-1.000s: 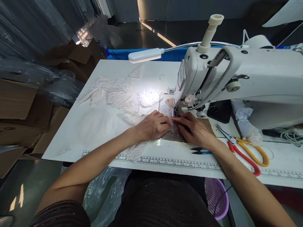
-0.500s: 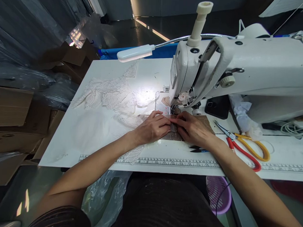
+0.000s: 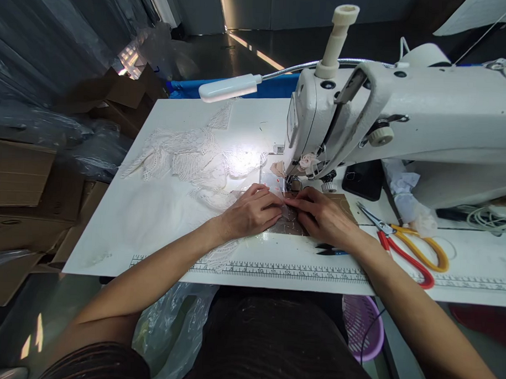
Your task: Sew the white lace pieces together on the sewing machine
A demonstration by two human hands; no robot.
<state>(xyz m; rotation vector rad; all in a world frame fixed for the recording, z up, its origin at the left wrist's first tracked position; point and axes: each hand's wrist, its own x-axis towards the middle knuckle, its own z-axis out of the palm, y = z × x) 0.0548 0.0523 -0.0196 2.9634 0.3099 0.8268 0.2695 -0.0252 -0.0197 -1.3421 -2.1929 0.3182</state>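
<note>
White lace fabric lies bunched across the left of the machine table and runs under my left hand. That hand has its fingers bent and close together, holding the lace edge just in front of the needle area. My right hand pinches the same edge from the other side, thumb and index finger meeting the left fingertips. Both rest low before the presser foot of the white sewing machine. A brown plate lies under the right hand. The exact grip is partly hidden by the fingers.
Scissors with red and yellow handles lie right of my right forearm. Small dark snips rest by the wrist. Behind are a black phone and a lamp. A printed ruler runs along the front edge.
My left hand has shifted very slightly left and its fingers have moved a little on the lace. My right hand stays nearly in place. The whole view has tilted slightly.
</note>
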